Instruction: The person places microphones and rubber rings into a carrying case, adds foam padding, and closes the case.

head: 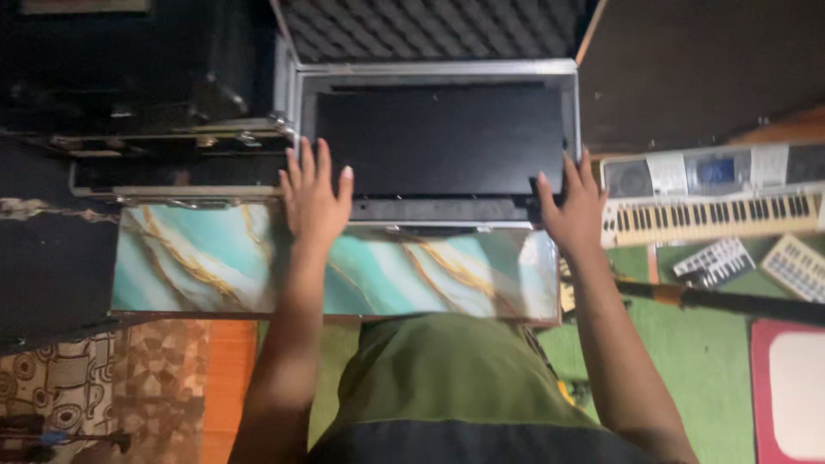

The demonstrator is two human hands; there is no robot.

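Both arms reach forward over a marbled teal and white surface [215, 266] toward an open metal-edged flight case [296, 112], whose lid with grey egg-crate foam [430, 26] stands up at twelve o'clock. Inside the case lies a flat black unit [438, 137], filling most of the well.

The left hand [314, 202] lies with fingers spread wide and palm down on the near left corner of the black unit, at about ten o'clock from the person's body. The right hand [571, 210] sits at about two o'clock, fingers together and curled over the unit's near right corner, against the case wall. Neither hand holds anything; both only press or rest on the unit's ends. I judge the hands are set one at each end because the unit is long and fits tightly, so it can only be steadied or shifted evenly from both sides.

At three o'clock an electronic keyboard [713, 215] lies on the green floor [705, 369], with two small pad controllers [718, 262] just nearer. A dark pole [730, 301] runs across below them. At nine o'clock sits another dark case with metal latches [172, 155]
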